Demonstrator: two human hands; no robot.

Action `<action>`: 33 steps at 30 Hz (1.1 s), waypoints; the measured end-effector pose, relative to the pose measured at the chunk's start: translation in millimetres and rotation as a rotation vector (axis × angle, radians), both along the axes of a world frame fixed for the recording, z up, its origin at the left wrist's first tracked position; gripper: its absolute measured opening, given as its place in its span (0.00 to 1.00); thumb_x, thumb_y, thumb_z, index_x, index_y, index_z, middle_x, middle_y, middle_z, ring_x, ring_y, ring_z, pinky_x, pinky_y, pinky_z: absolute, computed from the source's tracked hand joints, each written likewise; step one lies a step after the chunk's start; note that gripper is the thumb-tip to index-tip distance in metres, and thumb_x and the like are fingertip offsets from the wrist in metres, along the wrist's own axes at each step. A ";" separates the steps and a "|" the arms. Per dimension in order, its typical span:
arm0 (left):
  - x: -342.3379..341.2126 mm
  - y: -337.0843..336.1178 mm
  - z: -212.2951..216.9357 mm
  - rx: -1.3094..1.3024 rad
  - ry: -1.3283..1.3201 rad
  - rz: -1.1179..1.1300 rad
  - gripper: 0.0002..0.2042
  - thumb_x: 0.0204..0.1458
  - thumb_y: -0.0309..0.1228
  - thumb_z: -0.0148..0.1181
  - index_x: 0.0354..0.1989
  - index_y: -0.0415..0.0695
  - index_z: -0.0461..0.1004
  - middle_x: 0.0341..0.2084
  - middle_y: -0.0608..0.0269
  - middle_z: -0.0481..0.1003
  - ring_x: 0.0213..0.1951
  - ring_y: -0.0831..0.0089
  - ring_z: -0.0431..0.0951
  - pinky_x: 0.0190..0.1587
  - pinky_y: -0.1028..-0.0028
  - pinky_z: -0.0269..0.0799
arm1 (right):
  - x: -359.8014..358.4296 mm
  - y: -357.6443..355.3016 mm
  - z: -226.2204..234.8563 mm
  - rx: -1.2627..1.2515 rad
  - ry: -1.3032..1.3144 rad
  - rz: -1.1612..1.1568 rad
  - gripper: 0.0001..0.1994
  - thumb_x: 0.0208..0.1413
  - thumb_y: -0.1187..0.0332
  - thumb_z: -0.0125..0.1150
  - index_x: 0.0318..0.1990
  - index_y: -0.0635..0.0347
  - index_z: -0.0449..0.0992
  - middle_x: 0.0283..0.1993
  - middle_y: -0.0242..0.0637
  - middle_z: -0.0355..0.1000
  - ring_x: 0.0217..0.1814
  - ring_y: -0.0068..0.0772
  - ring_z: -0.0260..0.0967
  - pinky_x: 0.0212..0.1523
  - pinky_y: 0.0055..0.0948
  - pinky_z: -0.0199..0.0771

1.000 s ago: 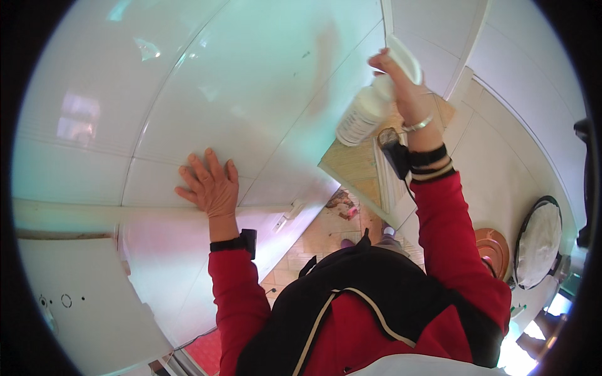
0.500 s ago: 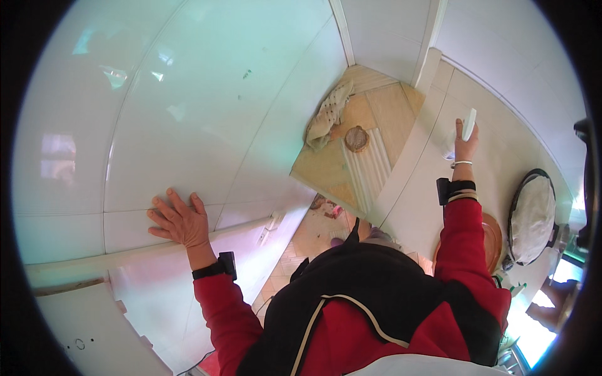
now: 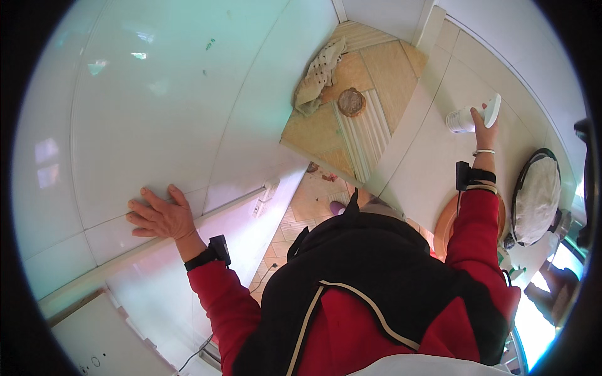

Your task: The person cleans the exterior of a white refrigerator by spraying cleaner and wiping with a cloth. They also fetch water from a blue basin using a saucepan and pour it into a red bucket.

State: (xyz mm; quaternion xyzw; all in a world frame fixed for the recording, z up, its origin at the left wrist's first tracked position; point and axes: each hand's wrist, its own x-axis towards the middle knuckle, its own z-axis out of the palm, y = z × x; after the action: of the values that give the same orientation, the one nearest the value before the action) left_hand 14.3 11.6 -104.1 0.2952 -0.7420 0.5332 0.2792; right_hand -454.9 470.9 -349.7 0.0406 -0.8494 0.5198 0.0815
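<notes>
The spray bottle (image 3: 467, 119) is being held against the white wall by the right hand (image 3: 484, 128), grip closed around it; the left hand (image 3: 160, 216) is lying spread flat on the tiles (image 3: 157, 94), so spraying seems in hand and aiming comes next.

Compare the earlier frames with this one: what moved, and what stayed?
The right hand carried the white spray bottle from the glossy wall panel across to the tiled wall on the right. The left hand stayed flat on the panel; the cloth on the floor came into view.
</notes>
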 end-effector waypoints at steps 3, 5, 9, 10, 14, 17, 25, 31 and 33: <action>0.6 -1.6 -0.5 0.011 -0.011 -0.034 0.28 0.50 0.51 0.44 0.57 0.47 0.57 0.60 0.49 0.49 0.63 0.50 0.41 0.59 0.51 0.26 | 6.8 8.4 -11.9 -0.042 -0.006 -0.009 0.26 0.39 0.65 0.66 0.46 0.68 0.65 0.42 0.41 0.68 0.45 0.34 0.66 0.45 0.30 0.66; 0.6 -1.3 0.2 0.010 -0.010 -0.029 0.28 0.50 0.51 0.43 0.56 0.47 0.57 0.60 0.49 0.48 0.63 0.51 0.40 0.59 0.51 0.26 | 19.0 11.4 -19.3 -0.189 0.090 0.036 0.26 0.39 0.67 0.65 0.47 0.69 0.65 0.40 0.41 0.67 0.44 0.33 0.66 0.45 0.30 0.66; -1.9 1.7 2.8 0.035 0.008 0.012 0.26 0.50 0.51 0.43 0.53 0.47 0.60 0.57 0.50 0.53 0.58 0.49 0.48 0.53 0.49 0.38 | 62.8 0.8 -23.8 -0.071 -0.077 -0.305 0.21 0.42 0.70 0.62 0.45 0.69 0.66 0.37 0.38 0.68 0.37 0.28 0.66 0.39 0.26 0.68; -2.8 2.8 3.6 0.068 0.027 0.029 0.26 0.51 0.52 0.42 0.51 0.46 0.60 0.56 0.51 0.54 0.56 0.49 0.50 0.51 0.49 0.42 | 74.7 -8.5 -22.1 -0.076 -0.170 -0.394 0.19 0.44 0.71 0.60 0.44 0.69 0.66 0.35 0.37 0.69 0.33 0.26 0.66 0.36 0.24 0.69; -6.6 4.1 7.2 -0.022 -0.019 0.042 0.24 0.51 0.52 0.40 0.48 0.47 0.61 0.52 0.49 0.57 0.50 0.48 0.55 0.43 0.52 0.49 | 102.5 -89.6 -8.2 -0.297 -0.499 0.205 0.11 0.47 0.71 0.55 0.38 0.68 0.71 0.29 0.33 0.69 0.28 0.21 0.65 0.27 0.19 0.66; -6.4 4.1 6.8 0.012 -0.003 0.043 0.25 0.51 0.52 0.40 0.50 0.46 0.60 0.53 0.48 0.56 0.50 0.47 0.55 0.43 0.52 0.50 | 84.0 -196.9 0.5 -0.218 -0.466 0.483 0.14 0.46 0.69 0.55 0.40 0.67 0.71 0.32 0.39 0.70 0.31 0.28 0.68 0.32 0.23 0.69; 1.6 -0.8 -1.0 0.003 0.002 0.010 0.29 0.52 0.52 0.40 0.57 0.45 0.56 0.60 0.49 0.48 0.61 0.50 0.44 0.58 0.52 0.35 | 82.3 -402.0 -9.6 0.306 -0.321 0.532 0.32 0.40 0.59 0.61 0.49 0.75 0.61 0.47 0.54 0.65 0.55 0.49 0.59 0.54 0.36 0.60; 3.3 -1.2 -3.1 -0.053 -0.010 0.045 0.25 0.52 0.51 0.39 0.50 0.44 0.60 0.54 0.47 0.54 0.55 0.45 0.51 0.47 0.50 0.47 | 99.2 -406.6 5.7 -0.470 -0.915 0.449 0.11 0.43 0.73 0.53 0.36 0.69 0.69 0.39 0.45 0.68 0.41 0.42 0.66 0.37 0.35 0.67; 3.1 -1.1 -4.3 0.009 0.016 0.058 0.25 0.52 0.51 0.40 0.51 0.44 0.59 0.56 0.48 0.52 0.58 0.47 0.48 0.52 0.49 0.43 | 104.7 -394.4 24.6 -0.877 -1.023 0.431 0.13 0.42 0.82 0.46 0.38 0.67 0.70 0.36 0.38 0.68 0.36 0.34 0.67 0.33 0.32 0.70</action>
State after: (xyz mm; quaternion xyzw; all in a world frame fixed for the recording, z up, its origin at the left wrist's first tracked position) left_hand 17.3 10.5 -108.4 0.3221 -0.7333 0.5352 0.2684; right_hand -350.2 76.5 -325.1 -0.0782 -0.4664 0.7726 -0.4236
